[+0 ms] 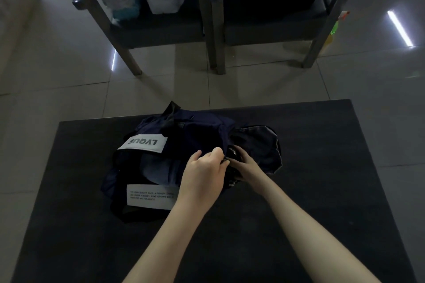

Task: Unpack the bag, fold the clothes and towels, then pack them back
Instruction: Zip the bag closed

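On the dark table (322,190), navy bag (195,131) lies still stuffed, left hand (202,172) pinching its mouth edge, right hand (246,165) gripping a dark garment (259,145) half out; probably early unpacking, with folding and repacking all left.

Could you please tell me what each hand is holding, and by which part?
The left hand pinches the bag at the rim of its opening. The right hand grips dark cloth at that opening; which part is unclear.
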A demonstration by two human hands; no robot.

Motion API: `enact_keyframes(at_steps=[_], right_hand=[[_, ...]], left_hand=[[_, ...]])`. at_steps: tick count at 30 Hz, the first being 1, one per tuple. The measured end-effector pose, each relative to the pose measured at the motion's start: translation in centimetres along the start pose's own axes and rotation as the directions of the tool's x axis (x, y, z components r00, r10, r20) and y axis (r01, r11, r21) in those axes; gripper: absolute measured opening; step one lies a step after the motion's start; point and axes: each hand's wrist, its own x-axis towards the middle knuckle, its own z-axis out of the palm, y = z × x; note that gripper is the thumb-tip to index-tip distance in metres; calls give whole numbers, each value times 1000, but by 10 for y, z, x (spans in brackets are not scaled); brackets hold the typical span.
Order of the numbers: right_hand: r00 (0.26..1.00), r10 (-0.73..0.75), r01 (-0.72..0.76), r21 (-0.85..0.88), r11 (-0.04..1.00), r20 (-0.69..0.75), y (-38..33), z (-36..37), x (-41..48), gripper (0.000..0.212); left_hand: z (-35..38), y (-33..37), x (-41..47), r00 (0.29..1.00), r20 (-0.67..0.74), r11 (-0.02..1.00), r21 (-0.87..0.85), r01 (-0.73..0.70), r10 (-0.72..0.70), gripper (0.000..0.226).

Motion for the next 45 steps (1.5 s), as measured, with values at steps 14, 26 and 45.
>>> enact_keyframes(at_steps=[14,26,45], right_hand=[[1000,-12,10,-211,977,-7,3,12,17,57],[997,16,0,196,981,-81,8,-2,-12,25],[996,-9,22,155,988,-84,2,-3,-31,35]], left_hand=[[5,5,4,1000,3,997,-76,-26,26,12],[18,4,10,999,3,973,-227,50,-50,27],[20,-7,6,992,85,978,-178,112,-99,13]])
